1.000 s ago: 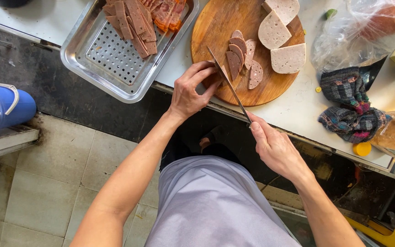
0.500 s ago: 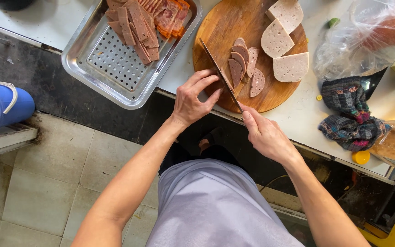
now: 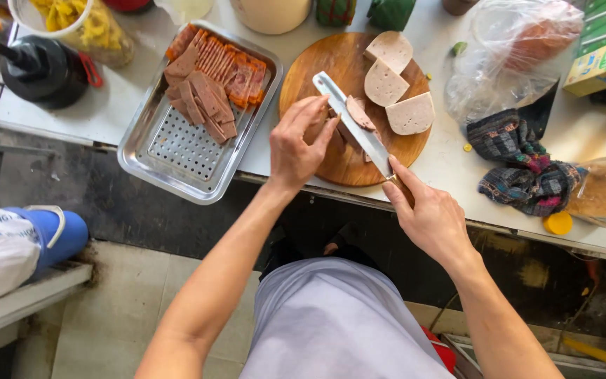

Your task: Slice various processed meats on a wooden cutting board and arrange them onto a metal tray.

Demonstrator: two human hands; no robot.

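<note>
My right hand grips the handle of a long knife whose flat blade lies across a round wooden cutting board. Thin brown meat slices rest on the blade. My left hand is at the blade's left side, fingertips touching the slices there. Three thick pale sausage pieces lie on the far right of the board. A perforated metal tray to the left holds several meat slices at its far end.
A plaid cloth and a clear plastic bag lie right of the board. A yellow lid sits near the table edge. A black jug and a tub of yellow food stand far left. A blue bucket is on the floor.
The knife blade has slid under the cut slices and now carries them. My left hand moved from the board's near edge up against the blade. The camera view shifted.
</note>
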